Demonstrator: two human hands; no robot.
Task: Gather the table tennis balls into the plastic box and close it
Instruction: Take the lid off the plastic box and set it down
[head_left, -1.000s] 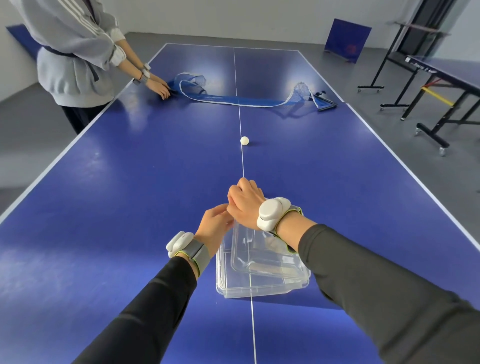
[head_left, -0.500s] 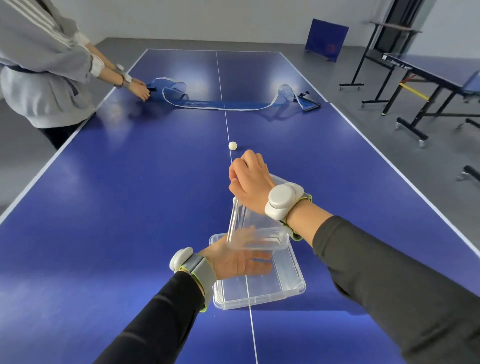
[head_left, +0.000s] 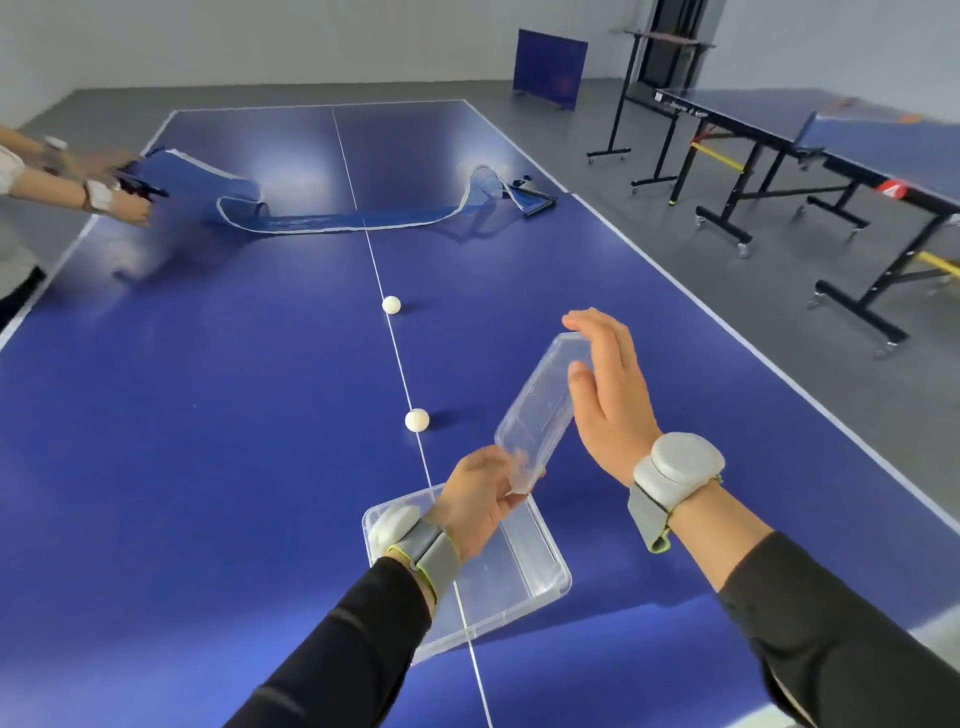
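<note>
A clear plastic box (head_left: 540, 577) stands uncovered on the blue table near me, across the white centre line. Its clear lid (head_left: 540, 405) is lifted off and tilted on edge above the box. My left hand (head_left: 483, 499) pinches the lid's near end. My right hand (head_left: 608, 389) lies flat against the lid's right side with straight fingers. Two white table tennis balls rest by the centre line: one (head_left: 417, 420) just beyond my left hand, another (head_left: 391, 305) farther out.
A loose blue net (head_left: 332, 221) lies across the table's middle, its clamp (head_left: 530, 197) at the right edge. A second person's hands (head_left: 119, 197) hold the net's left end. More table tennis tables (head_left: 810, 130) stand on the floor to the right.
The lid has come off the box and swung to the right. My left hand left the box and took the lid's near end; my right hand uncurled flat against it. A second ball is now in view.
</note>
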